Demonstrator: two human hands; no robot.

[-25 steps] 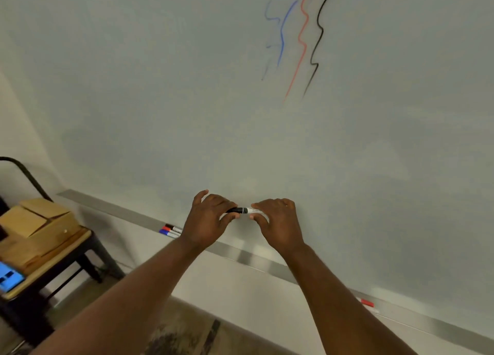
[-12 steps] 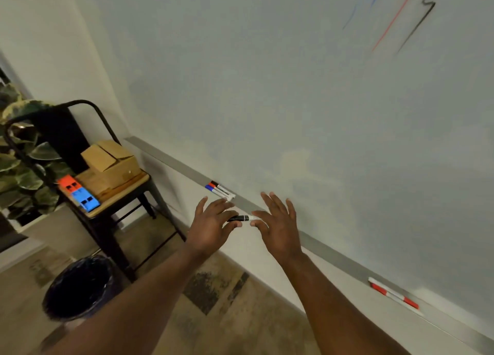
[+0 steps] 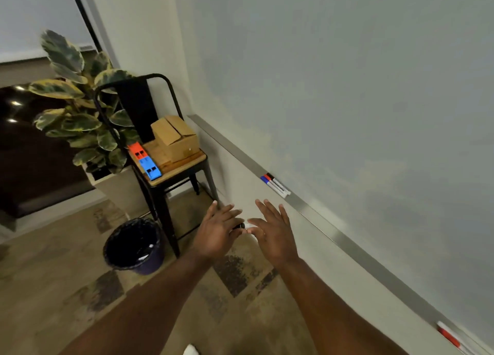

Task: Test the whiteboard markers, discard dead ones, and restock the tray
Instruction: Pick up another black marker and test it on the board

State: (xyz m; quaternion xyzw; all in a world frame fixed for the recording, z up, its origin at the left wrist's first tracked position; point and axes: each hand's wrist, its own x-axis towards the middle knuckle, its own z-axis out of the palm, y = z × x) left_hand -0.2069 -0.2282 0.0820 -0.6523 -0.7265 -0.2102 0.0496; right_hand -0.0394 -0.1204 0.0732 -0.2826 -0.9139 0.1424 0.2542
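A black-capped marker [image 3: 243, 226] with a white barrel is held between my two hands, below the whiteboard. My left hand [image 3: 217, 230] pinches the black cap end. My right hand [image 3: 272, 229] holds the white barrel with thumb and fingertip, its other fingers spread. The metal tray [image 3: 315, 213] runs along the board's bottom edge, up and to the right of my hands. Three markers [image 3: 275, 185], blue, red and black capped, lie side by side on it. A red marker [image 3: 449, 336] lies on the tray at the far right.
A black bin [image 3: 133, 245] with a liner stands on the floor, left of my hands. Behind it a black chair [image 3: 171, 167] carries a cardboard box [image 3: 175, 138] and red and blue marker boxes [image 3: 145, 161]. A potted plant [image 3: 77, 106] stands further left.
The view has swung left and down, from the scribbled test lines to the chair and bin. My hands have dropped below the tray, still holding the black marker; my right fingers have spread.
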